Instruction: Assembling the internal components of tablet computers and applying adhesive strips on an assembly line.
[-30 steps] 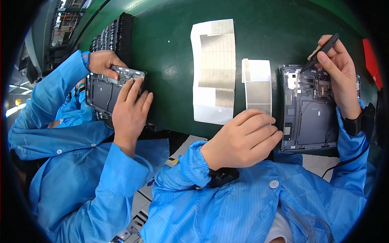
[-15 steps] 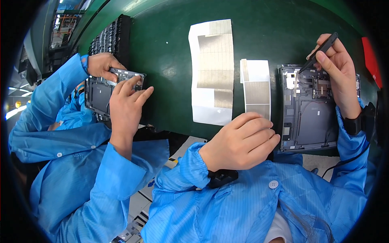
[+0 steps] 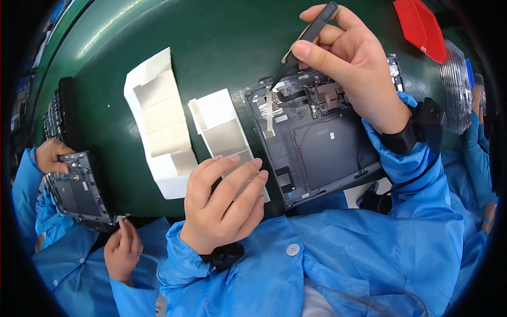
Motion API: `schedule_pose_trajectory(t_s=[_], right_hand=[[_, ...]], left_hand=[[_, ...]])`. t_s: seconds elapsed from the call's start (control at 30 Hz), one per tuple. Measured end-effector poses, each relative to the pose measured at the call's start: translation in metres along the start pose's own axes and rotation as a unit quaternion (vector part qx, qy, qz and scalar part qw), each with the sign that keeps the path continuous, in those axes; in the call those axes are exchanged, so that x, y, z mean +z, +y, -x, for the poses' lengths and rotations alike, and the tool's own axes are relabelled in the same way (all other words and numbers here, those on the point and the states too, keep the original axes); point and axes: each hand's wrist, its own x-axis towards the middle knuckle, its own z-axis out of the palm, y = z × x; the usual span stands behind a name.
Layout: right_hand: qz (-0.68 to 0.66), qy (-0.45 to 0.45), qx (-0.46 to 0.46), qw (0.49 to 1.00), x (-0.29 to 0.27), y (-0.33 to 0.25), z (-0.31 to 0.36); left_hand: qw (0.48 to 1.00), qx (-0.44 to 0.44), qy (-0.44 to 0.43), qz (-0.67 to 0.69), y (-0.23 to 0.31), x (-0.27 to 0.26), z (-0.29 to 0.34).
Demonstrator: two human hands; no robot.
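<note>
My right hand (image 3: 351, 63) grips black tweezers (image 3: 317, 26) between thumb and fingers. Their tips point down at the upper end of a narrow silvery tape strip (image 3: 270, 113), which lies on the left part of an opened tablet-like device housing (image 3: 343, 142). Whether the tips pinch the strip or only touch it, I cannot tell. My left hand (image 3: 224, 206) is over the lower part of a white backing sheet (image 3: 214, 105) carrying grey-silver tape pieces (image 3: 224, 138). Its fingers are loosely bent and apart, with nothing visible in them.
Left of this sheet lies a larger creased backing sheet (image 3: 137, 108) with silvery pieces. At the left, a co-worker's hands (image 3: 122, 248) are at a similar housing (image 3: 79, 190), near a black stack (image 3: 66, 105). A red bin (image 3: 421, 29) and stacked clear trays (image 3: 457, 87) stand at the right.
The view has turned, so the bench things appear farther left. My left hand's fingers have spread more. The co-worker's housing is tilted differently, with one hand now near its lower corner.
</note>
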Motion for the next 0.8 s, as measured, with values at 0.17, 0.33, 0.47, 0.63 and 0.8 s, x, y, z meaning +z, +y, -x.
schedule_pose_trajectory(t_s=[0.17,0.33,0.47,0.63,0.8], right_hand=[[0.07,-0.011,-0.032,0.997,-0.001,0.015,0.004],[0.123,-0.078,-0.001,0.989,-0.002,0.004,0.008],[0.119,-0.09,0.005,0.989,0.004,0.002,0.007],[0.136,-0.093,0.009,0.986,0.008,-0.001,0.005],[0.155,-0.096,-0.057,0.982,-0.001,0.013,0.004]], left_hand=[[1.0,0.01,-0.01,-0.016,-0.011,0.015,0.0],[1.0,0.012,-0.002,-0.014,-0.011,0.016,-0.007],[0.999,0.017,0.013,-0.028,-0.013,0.015,-0.01],[0.999,0.013,0.016,-0.03,-0.016,0.016,-0.012],[0.999,0.002,-0.002,-0.052,-0.017,0.016,-0.012]])
